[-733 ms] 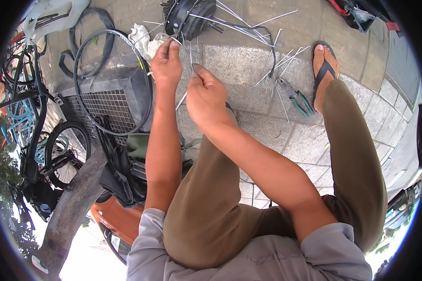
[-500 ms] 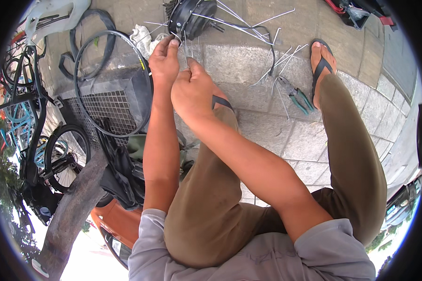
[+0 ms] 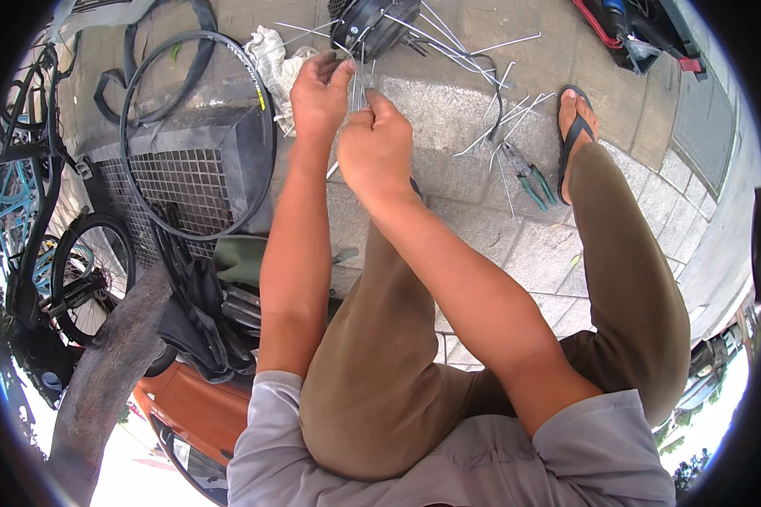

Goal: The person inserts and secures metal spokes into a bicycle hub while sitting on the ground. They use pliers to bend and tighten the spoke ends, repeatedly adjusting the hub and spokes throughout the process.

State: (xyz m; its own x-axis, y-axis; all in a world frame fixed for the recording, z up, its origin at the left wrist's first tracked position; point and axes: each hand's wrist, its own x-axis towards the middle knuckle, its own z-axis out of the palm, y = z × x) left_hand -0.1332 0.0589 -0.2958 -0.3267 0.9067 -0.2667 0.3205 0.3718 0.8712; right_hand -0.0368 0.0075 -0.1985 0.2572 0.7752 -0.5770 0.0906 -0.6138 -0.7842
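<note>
A black hub motor point(image 3: 374, 30) with several silver spokes through its rim lies on the pavement at the top middle. My left hand point(image 3: 319, 97) is just below its near edge, with thumb and fingertips pinched on a spoke. Close beside it on the right, my right hand point(image 3: 376, 148) is closed round thin spokes point(image 3: 359, 84) that run up toward the hub. My fingers hide their lower part, and how many there are I cannot tell. A white cloth point(image 3: 268, 61) lies just left of my left hand.
Loose spokes point(image 3: 516, 118) and green-handled pliers point(image 3: 526, 176) lie right of the hub, near my sandalled foot point(image 3: 577, 127). A bare wheel rim point(image 3: 127, 139) rests over a metal grate point(image 3: 199, 173) on the left. An open tool case point(image 3: 638, 38) is at the top right.
Both hands have shifted slightly right in the picture, as have the hub and cloth. My left hand is still pinched at the hub's edge, and the right still closed on spokes.
</note>
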